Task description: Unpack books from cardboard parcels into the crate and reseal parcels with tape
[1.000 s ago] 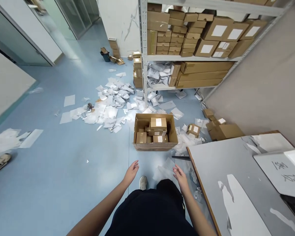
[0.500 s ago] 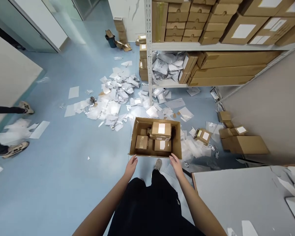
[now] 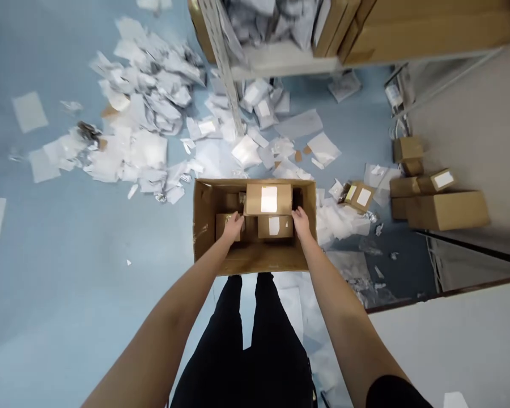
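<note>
A large open carton [image 3: 255, 264] stands on the floor in front of my feet. Inside it, a small cardboard box [image 3: 255, 200] with a white label lies above other small boxes. My left hand [image 3: 233, 226] is at the lower left edge of this labelled box, its fingers curled and partly hidden. At the opposite edge, my right hand [image 3: 301, 222] has its fingers bent against the box's right side. Beneath sits another small box [image 3: 285, 228] with a white label. A taped small box [image 3: 221, 224] is partly covered by my left hand.
Torn paper and plastic packaging [image 3: 148, 150] litters the floor to the left and ahead. A metal shelf post [image 3: 223, 62] rises beyond the carton. Several cardboard boxes [image 3: 459, 209] stand along the right wall. A white tabletop [image 3: 446, 334] is at the lower right.
My hands have moved from outside the carton's near edge into it, to both sides of the labelled box. The view has come closer and tilted down over the carton.
</note>
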The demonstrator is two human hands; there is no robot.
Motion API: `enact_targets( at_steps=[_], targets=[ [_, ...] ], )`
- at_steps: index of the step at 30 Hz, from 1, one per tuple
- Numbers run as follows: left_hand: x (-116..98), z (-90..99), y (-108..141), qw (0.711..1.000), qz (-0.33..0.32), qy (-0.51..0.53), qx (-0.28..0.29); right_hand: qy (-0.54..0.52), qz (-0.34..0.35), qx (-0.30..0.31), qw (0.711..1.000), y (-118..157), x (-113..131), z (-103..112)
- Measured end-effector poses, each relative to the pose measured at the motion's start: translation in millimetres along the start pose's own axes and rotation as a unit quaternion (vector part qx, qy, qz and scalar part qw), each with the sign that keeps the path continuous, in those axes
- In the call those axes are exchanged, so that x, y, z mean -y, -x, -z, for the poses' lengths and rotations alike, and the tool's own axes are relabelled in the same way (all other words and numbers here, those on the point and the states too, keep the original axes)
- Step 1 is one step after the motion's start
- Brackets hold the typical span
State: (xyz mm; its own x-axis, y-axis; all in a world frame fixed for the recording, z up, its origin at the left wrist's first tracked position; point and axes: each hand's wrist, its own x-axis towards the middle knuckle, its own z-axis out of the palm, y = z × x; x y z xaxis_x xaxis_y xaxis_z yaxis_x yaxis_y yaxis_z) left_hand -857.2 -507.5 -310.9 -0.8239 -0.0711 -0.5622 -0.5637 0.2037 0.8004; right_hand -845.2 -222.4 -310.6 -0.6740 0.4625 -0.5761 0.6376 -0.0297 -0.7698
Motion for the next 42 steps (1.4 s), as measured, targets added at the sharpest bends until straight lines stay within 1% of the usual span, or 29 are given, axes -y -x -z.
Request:
enact_targets(
  at_steps=[2,4,6,7,9,11,12,14,16,19,22,24,27,29,31,34,37,39,42],
  targets=[
    [16,-15.4,-42,0.999,0.036,-0.008,0.0,0.007,-0.001,0.0,1.0,-36,-20,-12],
    [29,-30.3,-74,0.999,0.05,-0.007,0.006,0.01,-0.004,0.007,1.0,-63,-40,-21],
    [39,-44.0,-94,0.998,0.049,0.011,0.034,0.01,-0.003,0.034,0.999,-79,-58,-28],
    [43,-49.9,-99,0.997,0.041,0.042,0.055,0.008,0.006,0.05,0.999,-83,-65,-31],
    [50,-59.0,-103,0.993,0.025,0.094,0.064,-0.008,0.031,0.061,0.998,-86,-77,-36],
    [56,-63.3,-100,0.991,0.013,0.129,0.045,-0.038,0.047,0.051,0.997,-83,-84,-40],
    [59,-63.4,-97,0.99,0.011,0.137,0.033,-0.054,0.045,0.041,0.997,-81,-86,-41],
    [64,-60.3,-91,0.989,0.013,0.143,0.024,-0.077,0.031,0.038,0.996,-73,-88,-42],
    [68,-54.3,-83,0.989,0.022,0.146,0.027,-0.09,0.016,0.043,0.995,-63,-88,-41],
    [70,-43.2,-67,0.986,0.044,0.16,0.024,-0.111,0.007,0.048,0.993,-42,-86,-39],
    [67,-28.1,-42,0.983,0.043,0.176,0.014,-0.118,0.028,0.047,0.992,-9,-83,-35],
    [61,-13.6,-20,0.983,0.024,0.184,0.015,-0.115,0.05,0.049,0.991,22,-79,-31],
    [49,14.5,23,0.982,0.001,0.185,0.028,-0.117,0.071,0.047,0.989,83,-72,-23],
    [40,35.3,57,0.985,-0.001,0.168,0.036,-0.113,0.066,0.028,0.991,129,-67,-17],
    [31,56.3,93,0.987,0.012,0.153,0.05,-0.104,0.051,0.005,0.993,176,-63,-11],
    [21,87.6,145,0.986,0.031,0.141,0.082,-0.092,0.032,-0.015,0.995,241,-57,-1],
    [9,118.9,191,0.986,0.044,0.109,0.115,-0.085,0.023,-0.016,0.996,297,-49,9],
    [-3,138.8,216,0.984,0.051,0.088,0.146,-0.09,0.023,-0.019,0.995,331,-44,16],
    [-24,163.9,245,0.977,0.056,0.072,0.193,-0.104,0.027,-0.031,0.994,376,-35,24]
  ],
)
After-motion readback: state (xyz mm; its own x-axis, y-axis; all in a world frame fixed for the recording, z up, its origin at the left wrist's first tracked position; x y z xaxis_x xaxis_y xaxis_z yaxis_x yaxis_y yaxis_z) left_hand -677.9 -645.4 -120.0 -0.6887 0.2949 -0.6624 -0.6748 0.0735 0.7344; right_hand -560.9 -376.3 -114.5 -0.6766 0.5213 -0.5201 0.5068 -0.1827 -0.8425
